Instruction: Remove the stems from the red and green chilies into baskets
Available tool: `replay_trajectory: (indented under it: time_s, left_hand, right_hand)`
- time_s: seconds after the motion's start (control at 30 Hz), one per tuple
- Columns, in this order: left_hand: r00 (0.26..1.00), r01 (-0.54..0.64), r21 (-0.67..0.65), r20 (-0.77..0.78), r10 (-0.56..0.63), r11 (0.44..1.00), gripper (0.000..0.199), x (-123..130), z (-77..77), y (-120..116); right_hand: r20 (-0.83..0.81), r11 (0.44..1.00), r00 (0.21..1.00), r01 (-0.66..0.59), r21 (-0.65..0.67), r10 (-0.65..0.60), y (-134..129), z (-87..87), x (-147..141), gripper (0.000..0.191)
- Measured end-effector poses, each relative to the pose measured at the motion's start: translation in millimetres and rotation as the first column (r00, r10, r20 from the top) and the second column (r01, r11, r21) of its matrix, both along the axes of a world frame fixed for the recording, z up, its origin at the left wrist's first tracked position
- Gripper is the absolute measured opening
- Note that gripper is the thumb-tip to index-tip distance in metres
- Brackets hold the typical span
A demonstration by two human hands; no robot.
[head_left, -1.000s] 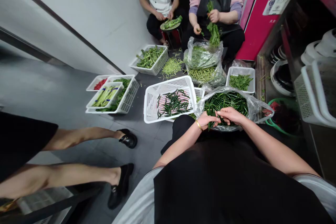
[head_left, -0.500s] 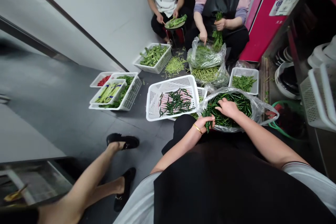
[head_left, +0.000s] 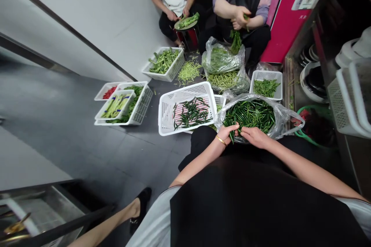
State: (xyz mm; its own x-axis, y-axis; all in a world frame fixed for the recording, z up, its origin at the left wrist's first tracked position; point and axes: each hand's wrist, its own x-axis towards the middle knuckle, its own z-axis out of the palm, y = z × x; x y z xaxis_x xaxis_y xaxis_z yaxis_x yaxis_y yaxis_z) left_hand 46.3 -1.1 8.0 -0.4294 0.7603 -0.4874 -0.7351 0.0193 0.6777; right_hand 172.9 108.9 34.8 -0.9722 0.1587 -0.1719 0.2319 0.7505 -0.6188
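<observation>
Thin green chili peppers (head_left: 255, 110) fill a clear plastic bag (head_left: 282, 119) in front of my lap. At its near left edge, my left hand (head_left: 226, 134) is closed round a few green chilies, whose dark tips hang below the fingers. A gold bangle circles that wrist. My right hand (head_left: 255, 137) is at the bag's near rim, its fingertips pinched close beside the left ones. What lies in this pinch is too small to make out. Left of the bag, a white perforated basket (head_left: 164, 123) holds loose green chilies over its reddish-looking bottom.
Two people sit opposite; one holds a leafy bunch (head_left: 236, 42). Bagged greens (head_left: 223, 60), a basket of cut stalks (head_left: 174, 75) and trimmings (head_left: 188, 72) lie between us. Stacked baskets (head_left: 142, 104) stand left, a green-rimmed basket (head_left: 301, 133) right. Someone's shoe (head_left: 144, 202) is at lower left.
My right hand has come out of the chilies and back toward my left hand. The seated person's hands have come together on the bunch. The legs at left have shifted down.
</observation>
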Motion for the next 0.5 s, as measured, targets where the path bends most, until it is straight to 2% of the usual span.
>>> replay_trajectory:
  time_s: [0.07,0.1,0.13,0.17,0.23,0.3,0.33,0.4,0.5]
  left_hand:
    - [0.960,-0.094,0.039,-0.260,0.101,0.995,0.031,2,7.9,-4]
    - [0.917,-0.127,0.061,-0.373,0.141,0.990,0.028,2,12.1,-7]
    - [0.876,-0.162,0.076,-0.449,0.179,0.984,0.026,2,15.9,-9]
    - [0.852,-0.198,0.087,-0.477,0.215,0.976,0.024,1,19.0,-12]
    - [0.869,-0.272,0.095,-0.403,0.287,0.957,0.023,-4,22.5,-15]
    - [0.904,-0.342,0.097,-0.238,0.356,0.935,0.025,-12,22.7,-18]
    - [0.913,-0.362,0.097,-0.161,0.374,0.927,0.026,-16,22.2,-19]
    - [0.923,-0.372,0.094,-0.069,0.379,0.923,0.027,-22,21.1,-22]
    - [0.940,-0.334,0.097,-0.040,0.339,0.938,0.030,-25,20.9,-28]
  right_hand:
    - [0.076,0.976,0.990,0.133,-0.174,-0.121,0,-3.5,-6,0.035]
    - [0.126,0.957,0.975,0.205,-0.204,-0.182,4,-5.4,-10,0.037]
    - [0.167,0.947,0.957,0.266,-0.178,-0.237,8,-6.7,-14,0.037]
    - [0.183,0.947,0.940,0.309,-0.093,-0.289,13,-7.1,-19,0.037]
    - [0.135,0.925,0.924,0.330,0.189,-0.357,23,-4.9,-31,0.033]
    - [0.060,0.862,0.946,0.263,0.433,-0.319,25,-0.3,-50,0.037]
    - [0.050,0.840,0.962,0.208,0.501,-0.268,23,1.8,-61,0.042]
    - [0.104,0.836,0.985,0.060,0.546,-0.138,18,2.7,-85,0.045]
    - [0.210,0.829,0.978,-0.119,0.546,0.002,17,-5.9,-109,0.038]
